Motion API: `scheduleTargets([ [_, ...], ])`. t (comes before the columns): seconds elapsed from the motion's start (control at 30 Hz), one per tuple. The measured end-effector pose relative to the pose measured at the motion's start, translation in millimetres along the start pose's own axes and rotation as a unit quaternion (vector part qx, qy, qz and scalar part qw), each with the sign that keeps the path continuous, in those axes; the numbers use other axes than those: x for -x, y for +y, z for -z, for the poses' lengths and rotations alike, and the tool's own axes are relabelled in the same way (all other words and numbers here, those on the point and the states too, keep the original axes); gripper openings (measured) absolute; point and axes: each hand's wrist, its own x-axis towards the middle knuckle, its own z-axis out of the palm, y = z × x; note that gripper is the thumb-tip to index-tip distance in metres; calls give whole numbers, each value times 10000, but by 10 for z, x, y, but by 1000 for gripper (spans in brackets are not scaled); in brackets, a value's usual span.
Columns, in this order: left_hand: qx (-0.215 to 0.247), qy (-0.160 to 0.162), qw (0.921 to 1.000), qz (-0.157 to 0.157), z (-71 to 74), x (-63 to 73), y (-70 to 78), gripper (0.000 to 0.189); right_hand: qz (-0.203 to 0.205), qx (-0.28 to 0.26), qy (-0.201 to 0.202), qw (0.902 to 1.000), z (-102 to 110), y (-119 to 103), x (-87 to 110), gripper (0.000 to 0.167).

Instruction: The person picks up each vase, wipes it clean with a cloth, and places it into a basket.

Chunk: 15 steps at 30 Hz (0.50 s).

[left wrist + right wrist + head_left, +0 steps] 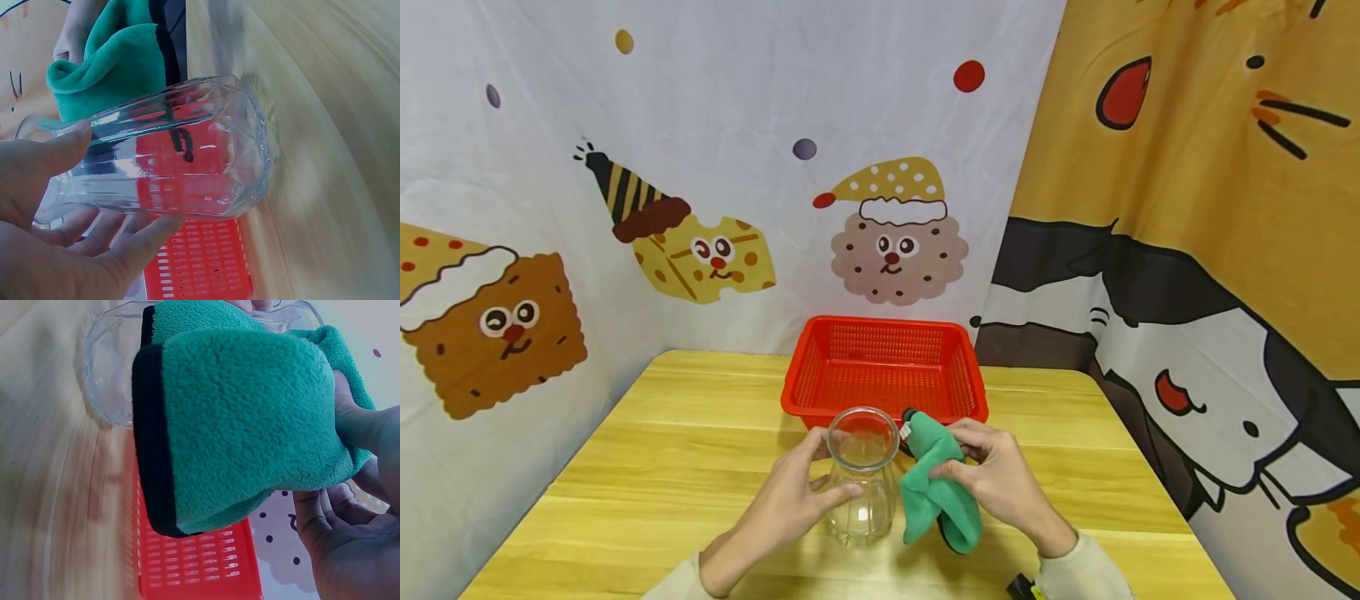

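In the head view, a clear glass vase (863, 512) with a round rim stands upright in front of the basket. My left hand (793, 492) holds it from the left, thumb on the near side and fingers on the far side. The left wrist view shows the vase's ribbed glass wall (206, 150) between thumb and fingers. Just to its right, my right hand (1003, 475) pinches a bunched green towel (936, 479) by its upper part. A black-edged end of that towel (244, 419) hangs down in the right wrist view and hides part of the vase.
A red perforated plastic basket (887, 371) sits behind the vase on the wooden table (685, 450). By the right sleeve lies a small black and yellow object (1021, 587), partly cut off. Printed cartoon curtains (722, 125) close in the back and sides.
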Motion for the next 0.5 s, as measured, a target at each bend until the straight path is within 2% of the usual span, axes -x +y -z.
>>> scheduleTargets([
  [0.17, 8, -134, 9995, -292, 41, 24, -42, 59, -59, 23, -7, 10000, 4, -5, 4, 38],
  [0.33, -398, -115, 9967, -700, 64, 41, -74, 61, -47, 51, -32, 10000, 4, -10, 5, 39],
  [0.5, -554, -195, 9957, -721, 103, 37, -87, 63, -91, 39, -39, 9999, -1, -7, 6, 39],
])
